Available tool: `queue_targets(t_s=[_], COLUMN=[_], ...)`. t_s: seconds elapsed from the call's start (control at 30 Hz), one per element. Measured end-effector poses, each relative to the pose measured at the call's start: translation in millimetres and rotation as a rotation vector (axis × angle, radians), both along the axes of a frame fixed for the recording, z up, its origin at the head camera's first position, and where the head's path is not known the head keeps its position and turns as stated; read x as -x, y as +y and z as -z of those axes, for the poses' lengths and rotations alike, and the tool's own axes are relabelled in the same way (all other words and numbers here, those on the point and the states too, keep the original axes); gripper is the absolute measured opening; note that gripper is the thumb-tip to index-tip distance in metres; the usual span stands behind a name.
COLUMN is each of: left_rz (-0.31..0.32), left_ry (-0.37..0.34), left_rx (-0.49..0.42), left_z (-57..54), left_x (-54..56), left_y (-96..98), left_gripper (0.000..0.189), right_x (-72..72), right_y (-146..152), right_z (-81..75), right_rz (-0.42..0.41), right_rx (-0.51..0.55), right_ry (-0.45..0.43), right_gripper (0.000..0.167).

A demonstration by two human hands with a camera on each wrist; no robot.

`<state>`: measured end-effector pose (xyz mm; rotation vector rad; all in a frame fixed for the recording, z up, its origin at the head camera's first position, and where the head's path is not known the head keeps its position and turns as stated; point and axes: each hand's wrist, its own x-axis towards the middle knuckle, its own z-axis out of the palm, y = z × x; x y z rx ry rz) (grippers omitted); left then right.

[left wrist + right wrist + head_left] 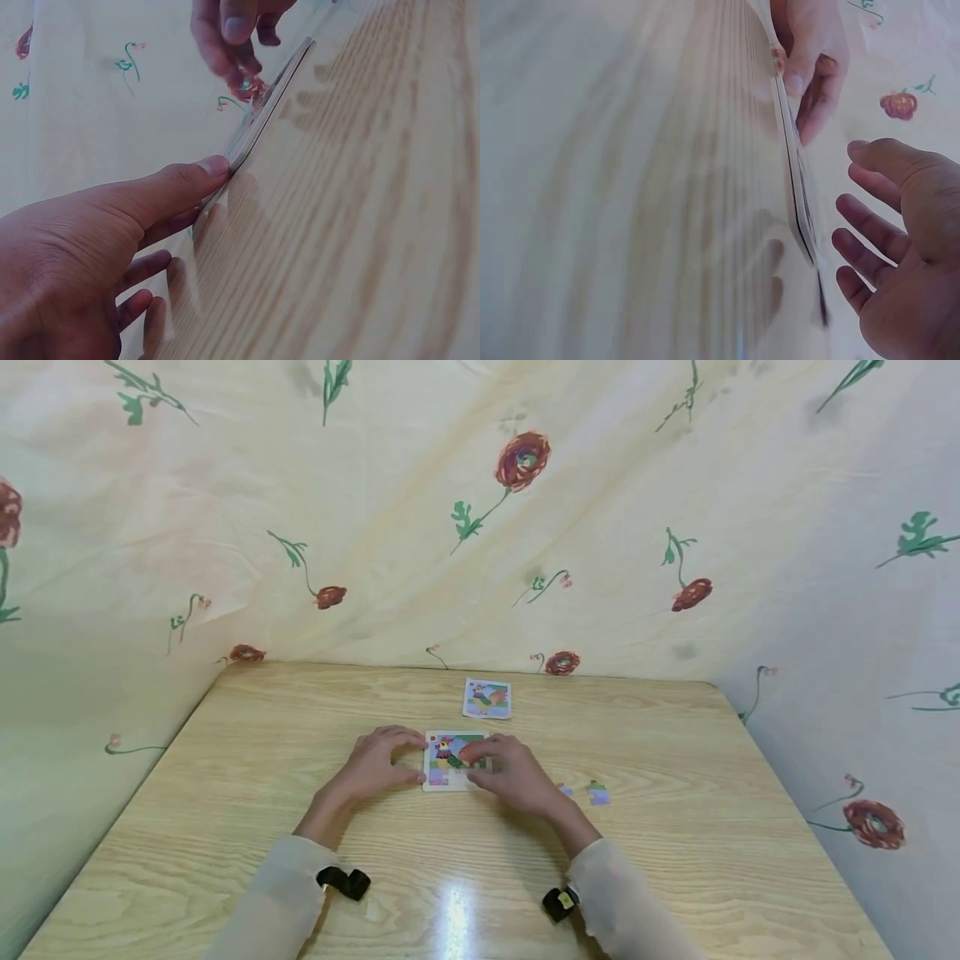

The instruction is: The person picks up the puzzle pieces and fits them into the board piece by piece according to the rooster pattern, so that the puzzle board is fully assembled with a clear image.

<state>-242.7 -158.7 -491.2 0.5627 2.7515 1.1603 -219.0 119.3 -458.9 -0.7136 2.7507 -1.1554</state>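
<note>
A jigsaw puzzle board (448, 781) with a white border and a rooster picture lies flat on the table. The lower right of its picture area looks pale, partly covered by my hand. At its left edge my left hand (382, 762) holds the board, thumb (206, 166) and index finger against the side. My right hand (513, 772) hovers over the board's right part, fingers loosely bent and apart. Nothing shows between them in the right wrist view. Two loose puzzle pieces, one green and lilac (597, 792), the other lilac (565, 790), lie right of my right wrist.
Behind the board lies a square card (487, 700) with a matching rooster picture. The wooden table (300, 710) meets a flowered cloth (390, 510) at the back and sides. A black strap device (343, 882) sits on the left wrist, another (560, 903) on the right.
</note>
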Motion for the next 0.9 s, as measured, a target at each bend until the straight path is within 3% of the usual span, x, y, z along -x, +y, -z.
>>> queue_targets(t_s=[0.43,0.6,0.9], left_rz=[0.001,0.003,-0.005], left_ry=[-0.002,-0.013,-0.014], left_rx=[-0.004,-0.013,-0.009], left_z=[1.7,0.7,1.0], left_x=[1.9,1.7,1.3], left_y=[0.6,1.0,1.2], left_gripper=[0.050,0.050,0.050], right_x=[-21.5,-28.2,-27.5], right_y=[91,122,140], right_z=[0.5,0.9,14.3], right_rz=[0.110,0.127,0.128], right_rx=[-0.015,-0.028,-0.087], right_ry=[0.093,0.080,0.129], right_gripper=[0.020,0.019,0.020])
